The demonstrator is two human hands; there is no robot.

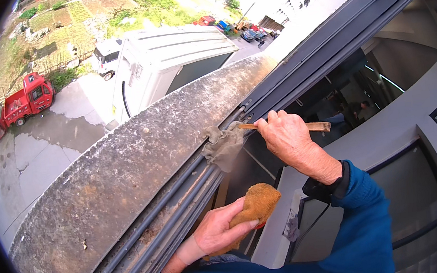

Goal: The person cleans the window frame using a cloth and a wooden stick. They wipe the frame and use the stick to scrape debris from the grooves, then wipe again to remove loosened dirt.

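Landmark: the grey window track, running diagonally from lower left to upper right; all positions given relative to it.

Right hand: curled into a closed grip around a thin wooden stick, just inside the track near its upper half; stick tip pushes a grey rag down into the track channels; rag is bunched and draped across the rails, touching them.

Left hand: fingers folded around an orange-brown sponge, held just inside the track, lower down than the rag; sponge not touching the track; something red shows under it, cannot tell what.

Judgement on the step in hand: wiping the groove with the rag-wrapped stick; best to keep the stick low and aligned along the channel so the cloth stays seated over the tip; steady pressure, short strokes; rag looks loosely wrapped, so it could slip off and go over the outer edge.

Surroundings: a rough concrete ledge lies just outside the track, weathered and gritty; debris sits in the lower stretch of the track; far beyond and below the ledge, a white truck and a red truck on wet pavement; inside the track, dark window frames and glass.

Obstructions: the ribs between channels limit sideways movement of the stick; the drop beyond the ledge calls for care.
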